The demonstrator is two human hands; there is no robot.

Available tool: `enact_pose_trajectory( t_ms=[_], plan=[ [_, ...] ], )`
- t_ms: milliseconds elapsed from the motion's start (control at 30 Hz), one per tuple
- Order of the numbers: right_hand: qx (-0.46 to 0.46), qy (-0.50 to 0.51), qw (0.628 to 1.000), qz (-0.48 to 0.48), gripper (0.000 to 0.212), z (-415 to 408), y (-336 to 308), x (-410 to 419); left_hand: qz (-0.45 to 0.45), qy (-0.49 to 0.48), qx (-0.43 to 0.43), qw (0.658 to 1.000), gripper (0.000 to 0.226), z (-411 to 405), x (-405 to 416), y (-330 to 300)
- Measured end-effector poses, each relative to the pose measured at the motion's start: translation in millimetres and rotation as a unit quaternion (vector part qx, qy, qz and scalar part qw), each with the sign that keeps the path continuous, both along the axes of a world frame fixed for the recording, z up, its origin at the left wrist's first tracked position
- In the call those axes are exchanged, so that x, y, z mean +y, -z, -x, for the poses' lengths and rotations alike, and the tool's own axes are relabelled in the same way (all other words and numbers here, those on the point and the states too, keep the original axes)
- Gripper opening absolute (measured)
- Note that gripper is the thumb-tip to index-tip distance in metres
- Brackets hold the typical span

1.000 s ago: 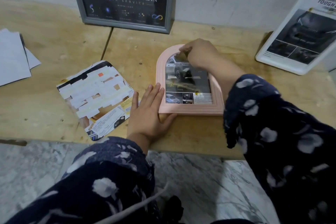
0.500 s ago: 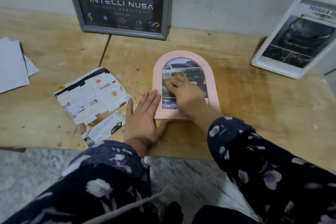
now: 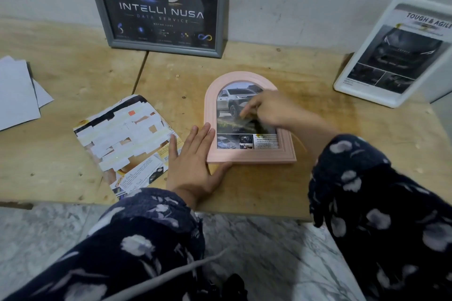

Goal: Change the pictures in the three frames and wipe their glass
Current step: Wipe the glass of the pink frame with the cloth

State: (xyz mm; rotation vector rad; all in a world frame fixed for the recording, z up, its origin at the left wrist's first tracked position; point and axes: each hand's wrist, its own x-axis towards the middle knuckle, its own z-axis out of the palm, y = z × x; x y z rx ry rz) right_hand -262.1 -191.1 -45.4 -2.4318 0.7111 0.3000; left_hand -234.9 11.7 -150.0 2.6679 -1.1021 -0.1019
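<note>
A pink arched frame (image 3: 252,155) lies flat on the wooden table (image 3: 342,149), glass up, with a picture of a silver pickup inside. My left hand (image 3: 193,161) rests flat on the table, fingers spread, braced against the frame's lower left corner. My right hand (image 3: 271,107) is over the glass, blurred by motion, fingertips pressing a small pale cloth (image 3: 244,116) near the middle of the picture. A grey frame (image 3: 102,7) with a dark "Intelli Nusa" poster leans on the wall behind. A white frame (image 3: 367,95) with a car print leans at the right.
A magazine page (image 3: 122,137) patched with pale tape strips lies left of the pink frame. White paper sheets (image 3: 17,95) lie at the far left. The table's front edge (image 3: 244,212) runs just past my wrists, with marble floor (image 3: 269,252) below.
My right hand swept from the top of the arch down to the lower glass, then back up to the middle. My left hand stayed at the frame's corner.
</note>
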Motion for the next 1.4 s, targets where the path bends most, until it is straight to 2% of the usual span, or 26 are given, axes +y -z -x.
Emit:
enact_pose_trajectory(
  t_ms=[67,133,333,567,633,700,767,833,967,1033,1100,1133,1167,1233,1267,1333,1400],
  plan=[
    [-0.067,0.054,0.995,0.048,0.043,-16.3,-2.8,-14.3,-0.002,-0.002,0.004,1.0,0.081,-1.0,-0.8,0.7],
    [-0.095,0.063,0.99,0.087,0.048,-27.1,3.9,-19.9,0.006,-0.004,0.008,1.0,0.082,-1.7,-0.9,0.7],
    [-0.001,-0.036,0.984,0.176,0.056,-13.1,50.4,-18.5,0.005,-0.007,0.01,1.0,0.084,-2.7,-1.1,1.7],
    [0.077,-0.069,0.956,0.274,0.044,15.2,56.8,5.2,0.004,-0.012,0.001,1.0,0.084,-1.2,-0.9,0.8],
    [0.024,-0.054,0.952,0.301,0.038,29.2,68.0,11.8,0.003,-0.013,0.0,1.0,0.083,-0.9,-0.8,1.0],
    [-0.036,-0.042,0.932,0.358,0.031,40.5,75.1,18.3,-0.001,-0.012,-0.001,1.0,0.083,-1.3,-0.5,1.5],
    [-0.044,-0.053,0.916,0.396,0.018,50.7,80.4,22.7,-0.004,-0.01,-0.002,1.0,0.084,-1.9,-0.5,1.6],
    [-0.036,-0.044,0.919,0.389,0.017,56.7,85.4,30.5,-0.005,-0.011,-0.003,1.0,0.084,-1.9,-0.3,1.6],
    [-0.075,0.03,0.942,0.325,0.031,60.7,72.3,47.1,-0.007,-0.01,-0.005,1.0,0.084,-2.0,-1.2,2.7],
    [-0.053,0.038,0.962,0.265,0.042,60.2,69.4,50.5,-0.004,-0.011,-0.004,1.0,0.084,-2.1,-0.9,3.0],
    [-0.043,0.061,0.974,0.213,0.044,56.1,60.7,51.1,-0.006,-0.008,-0.002,1.0,0.085,-2.2,-0.8,2.4],
    [-0.059,0.094,0.984,0.142,0.042,53.4,57.6,49.0,-0.007,-0.006,-0.001,1.0,0.086,-2.2,-0.5,2.4],
    [-0.086,0.145,0.985,0.024,0.039,48.6,54.0,42.7,-0.007,-0.005,0.0,1.0,0.086,-2.4,-0.6,1.9],
    [-0.134,0.257,0.936,-0.199,0.039,39.5,43.3,27.3,-0.006,-0.005,0.004,1.0,0.086,-2.5,-0.4,1.7],
    [-0.148,0.304,0.908,-0.247,0.043,36.2,37.4,18.2,-0.006,-0.004,0.005,1.0,0.086,-2.2,-0.3,1.6],
    [-0.179,0.351,0.881,-0.26,0.054,26.3,29.5,-1.0,-0.007,-0.005,0.007,1.0,0.085,-1.7,-0.9,1.0],
    [-0.193,0.36,0.88,-0.243,0.058,14.8,20.2,-12.3,-0.01,-0.006,0.01,1.0,0.084,-1.7,-1.3,0.3]
  ],
)
